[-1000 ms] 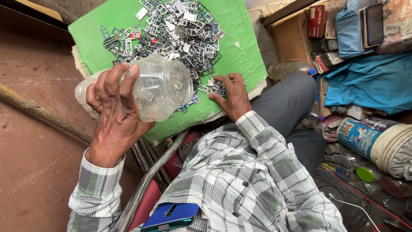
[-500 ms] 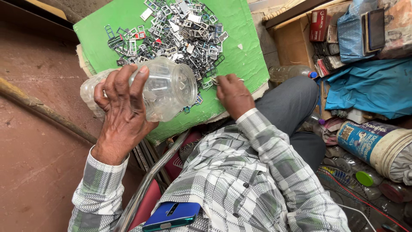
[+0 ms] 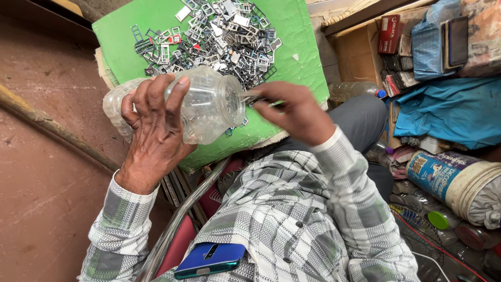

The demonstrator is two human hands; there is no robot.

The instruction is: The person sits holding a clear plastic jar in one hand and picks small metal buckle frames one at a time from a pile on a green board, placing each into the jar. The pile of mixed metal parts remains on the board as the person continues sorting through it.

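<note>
My left hand (image 3: 154, 125) grips a clear plastic jar (image 3: 209, 104) lying on its side, mouth turned right, over the green board (image 3: 125, 31). My right hand (image 3: 295, 110) is at the jar's mouth with its fingers pinched on a few small metal frame pieces (image 3: 257, 98). A heap of small metal and plastic frame pieces (image 3: 219, 34) covers the far part of the board. A few loose pieces lie under the jar's mouth.
A blue phone (image 3: 210, 259) sticks out of my shirt pocket. At right are a cardboard box with small packs (image 3: 396, 42), blue cloth (image 3: 443, 112), a plastic bottle (image 3: 355, 90) and a printed bucket (image 3: 454, 180). Reddish floor lies at left.
My right hand has lifted off the board with pieces and moved left to the jar's mouth. The jar has stayed in my left hand, tilted on its side.
</note>
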